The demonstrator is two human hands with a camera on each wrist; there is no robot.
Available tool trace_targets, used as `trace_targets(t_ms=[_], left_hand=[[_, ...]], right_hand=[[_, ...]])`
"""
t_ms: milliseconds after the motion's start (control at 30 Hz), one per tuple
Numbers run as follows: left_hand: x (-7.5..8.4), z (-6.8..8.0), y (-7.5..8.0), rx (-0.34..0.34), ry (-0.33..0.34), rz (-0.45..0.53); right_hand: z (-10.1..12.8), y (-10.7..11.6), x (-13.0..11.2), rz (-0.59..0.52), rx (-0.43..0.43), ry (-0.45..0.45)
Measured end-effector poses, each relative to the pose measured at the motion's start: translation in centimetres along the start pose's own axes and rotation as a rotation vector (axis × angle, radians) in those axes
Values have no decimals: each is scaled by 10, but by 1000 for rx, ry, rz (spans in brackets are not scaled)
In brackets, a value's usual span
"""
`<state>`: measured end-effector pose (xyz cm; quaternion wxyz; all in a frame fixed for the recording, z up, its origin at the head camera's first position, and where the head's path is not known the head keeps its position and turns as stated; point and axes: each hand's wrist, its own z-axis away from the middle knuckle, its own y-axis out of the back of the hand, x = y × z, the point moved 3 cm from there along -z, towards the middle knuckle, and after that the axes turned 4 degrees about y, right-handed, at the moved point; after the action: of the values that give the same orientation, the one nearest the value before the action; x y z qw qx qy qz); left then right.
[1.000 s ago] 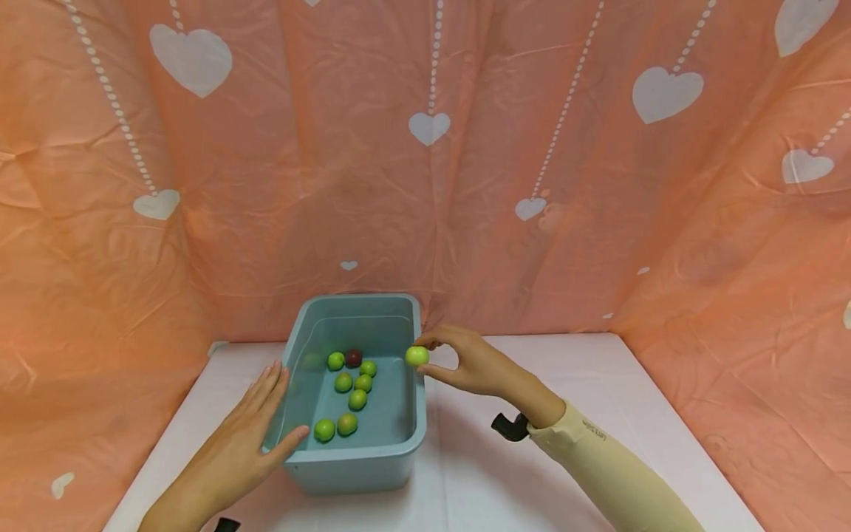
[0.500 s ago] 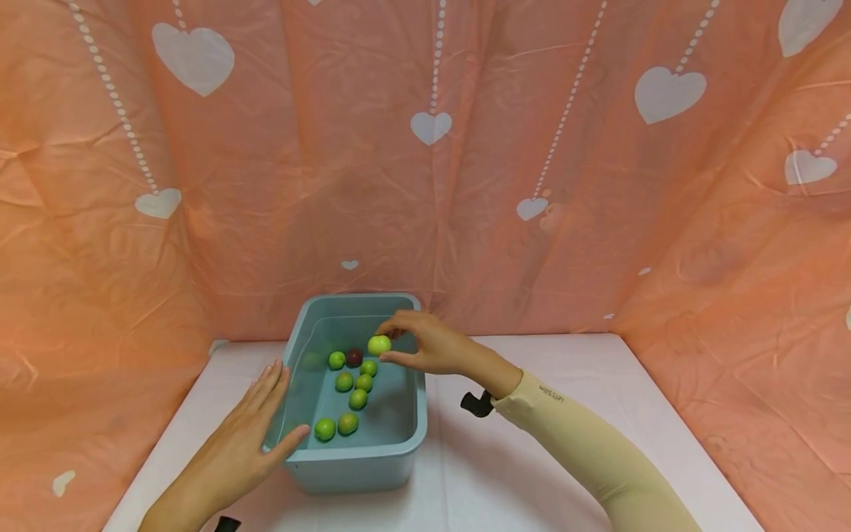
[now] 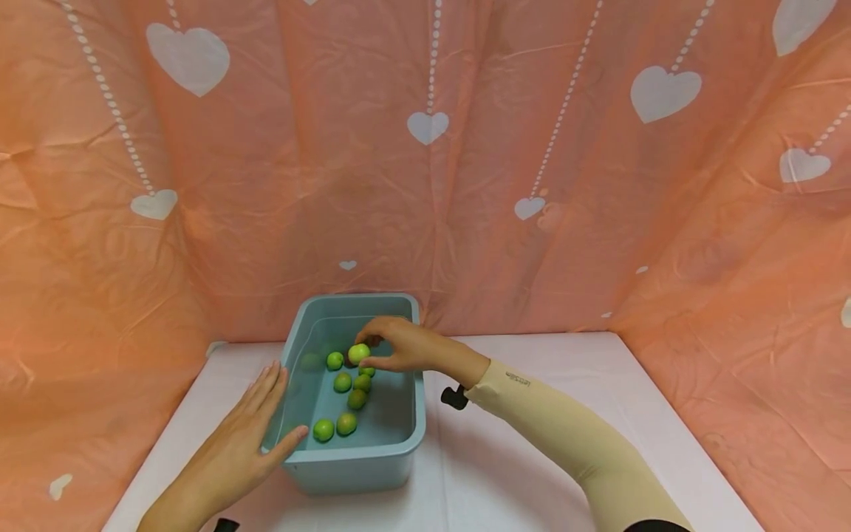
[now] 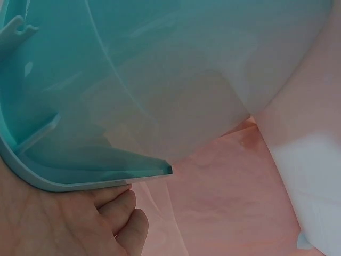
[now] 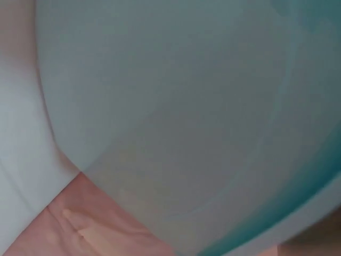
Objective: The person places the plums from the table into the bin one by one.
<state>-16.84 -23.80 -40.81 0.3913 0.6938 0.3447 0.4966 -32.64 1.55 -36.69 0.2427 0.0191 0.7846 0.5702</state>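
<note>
In the head view a grey-blue plastic tub (image 3: 352, 452) stands on the white-covered table. Between thumb and fingertips my right hand (image 3: 402, 345) pinches a small round green fruit (image 3: 359, 355), over the inside of the tub. Several similar green fruits (image 3: 346, 423) lie loose on the tub floor. A dark red fruit (image 3: 348, 360) is mostly hidden behind the held one. My left hand (image 3: 242, 440) rests against the tub's left side, fingers extended along the rim and thumb over the near left corner. The left wrist view has its fingers (image 4: 120, 213) beneath the rim.
Pink curtains (image 3: 372, 185) with white hearts enclose the back and both sides. The white table cover (image 3: 525, 451) extends right of the tub. In the right wrist view, the tub's translucent wall (image 5: 170, 106) fills most of the picture.
My right hand has carried the green fruit leftward, from above the tub's right rim to over the fruits inside, and lowered slightly over the last half second. The left hand has stayed put.
</note>
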Motion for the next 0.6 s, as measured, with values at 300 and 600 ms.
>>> trace_targets(t_ms=[300, 600], left_hand=[[0, 0, -1, 4, -10, -6], [1, 0, 0, 0, -6, -32]], right_hand=[[-11, -9, 6, 52, -152, -58], [-18, -14, 10, 184, -235, -108]])
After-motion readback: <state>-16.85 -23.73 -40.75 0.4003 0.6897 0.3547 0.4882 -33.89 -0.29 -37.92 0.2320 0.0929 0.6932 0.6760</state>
